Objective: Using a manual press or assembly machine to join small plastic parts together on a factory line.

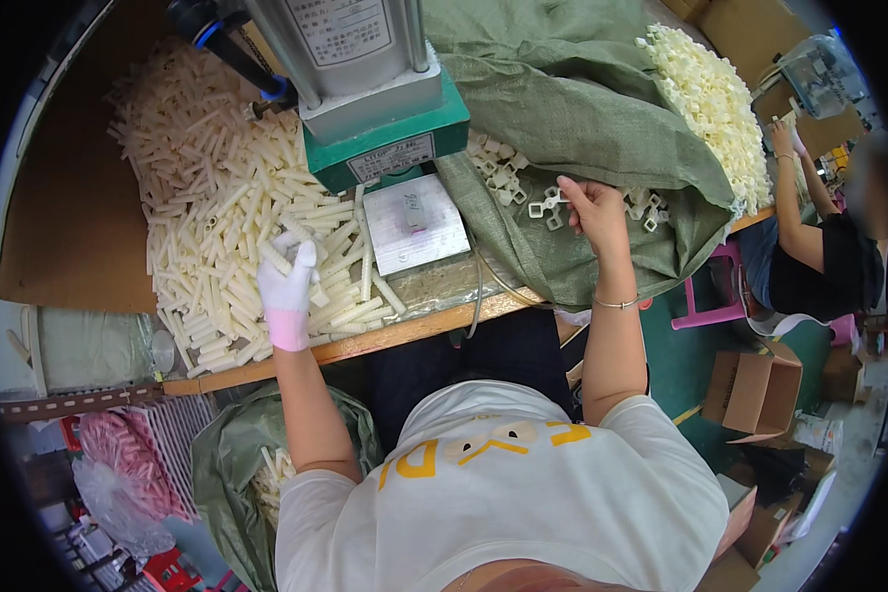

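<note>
My left hand [288, 284], in a white glove with a pink cuff, is at the near side of a heap of cream ribbed plastic tubes [229, 222]. Its thumb and fingers close round one short tube [275, 259]. My right hand [596, 211] is bare, with a bracelet at the wrist. Between its thumb and fingertips it pinches a small white plastic clip with square openings [547, 207]. More of these clips [503, 176] lie in the mouth of a green woven sack [602, 266]. Between my hands stands a green and grey press [380, 138] above a metal plate [416, 225].
A heap of pale clips [710, 109] rises at the far right. A person [819, 247] works beyond it beside a pink stool [712, 286]. An open carton [755, 390] is on the floor at right. Another green sack [227, 459] with tubes stands below the wooden table edge [350, 345].
</note>
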`<action>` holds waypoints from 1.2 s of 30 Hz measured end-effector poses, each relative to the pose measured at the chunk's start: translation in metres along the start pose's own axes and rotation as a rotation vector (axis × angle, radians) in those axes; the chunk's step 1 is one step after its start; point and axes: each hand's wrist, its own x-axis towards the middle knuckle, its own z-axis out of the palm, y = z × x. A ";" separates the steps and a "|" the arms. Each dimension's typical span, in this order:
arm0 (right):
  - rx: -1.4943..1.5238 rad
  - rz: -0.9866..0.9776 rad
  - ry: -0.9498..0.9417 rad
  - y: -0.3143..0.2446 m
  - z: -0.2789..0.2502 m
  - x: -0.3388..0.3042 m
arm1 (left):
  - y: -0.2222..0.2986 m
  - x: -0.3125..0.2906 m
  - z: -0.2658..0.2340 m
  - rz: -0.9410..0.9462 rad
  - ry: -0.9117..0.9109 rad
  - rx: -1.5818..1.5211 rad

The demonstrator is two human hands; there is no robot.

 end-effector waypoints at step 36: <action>0.025 -0.145 -0.278 -0.058 0.134 -0.032 | 0.053 0.020 0.094 0.286 -0.197 0.400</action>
